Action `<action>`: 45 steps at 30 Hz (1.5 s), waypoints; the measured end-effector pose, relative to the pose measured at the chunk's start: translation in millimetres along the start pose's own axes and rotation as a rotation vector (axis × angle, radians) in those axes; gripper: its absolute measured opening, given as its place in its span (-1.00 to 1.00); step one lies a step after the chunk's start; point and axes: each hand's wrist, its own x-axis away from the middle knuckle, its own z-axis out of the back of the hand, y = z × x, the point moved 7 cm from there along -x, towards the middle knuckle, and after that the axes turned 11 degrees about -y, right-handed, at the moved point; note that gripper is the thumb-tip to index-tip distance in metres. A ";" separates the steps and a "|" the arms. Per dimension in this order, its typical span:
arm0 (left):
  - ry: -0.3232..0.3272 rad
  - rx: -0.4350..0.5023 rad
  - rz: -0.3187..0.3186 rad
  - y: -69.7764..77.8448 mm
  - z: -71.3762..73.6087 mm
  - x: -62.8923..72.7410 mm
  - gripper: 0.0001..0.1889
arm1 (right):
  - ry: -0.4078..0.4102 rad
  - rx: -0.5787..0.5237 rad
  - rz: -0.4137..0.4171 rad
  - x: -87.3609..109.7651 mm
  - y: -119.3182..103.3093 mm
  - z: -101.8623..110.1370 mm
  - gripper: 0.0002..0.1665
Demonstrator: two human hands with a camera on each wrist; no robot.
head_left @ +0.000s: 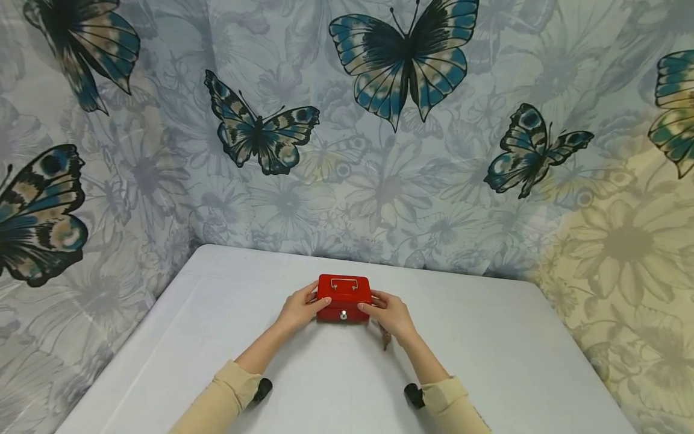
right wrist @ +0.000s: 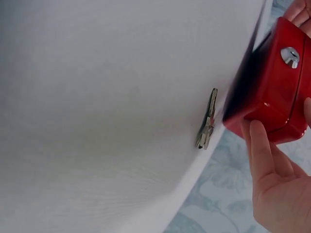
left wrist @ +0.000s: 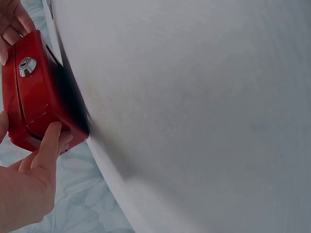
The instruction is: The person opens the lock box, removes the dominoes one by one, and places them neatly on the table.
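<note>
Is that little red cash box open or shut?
Shut: the cash box has its lid down against the base, with no gap. Whether it's locked, I cannot tell.

- The left sleeve [head_left: 208, 411] was plain pale beige, and its left cuff [head_left: 238, 381] was folded back in a broad, lightly creased band.
- The right sleeve [head_left: 455, 419] was of the same beige, with a right cuff [head_left: 444, 393] turned back in the same way.
- The left forearm [head_left: 262, 351] and right forearm [head_left: 425, 357] were bare beyond the folds.
- A small black piece [head_left: 263, 390], blunt and rounded, jutted from the inner side of the left cuff.
- A second black piece [head_left: 414, 395] jutted likewise beside the right cuff; finer detail was too small to read.
- The left grip [head_left: 299, 309] and right grip [head_left: 394, 314] were human hands, bare to the fingertips.
</note>
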 end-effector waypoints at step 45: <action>0.232 -0.283 0.101 15.9 21.4 2.1 -0.43 | 0.192 0.225 0.028 2.1 -29.1 14.6 -0.38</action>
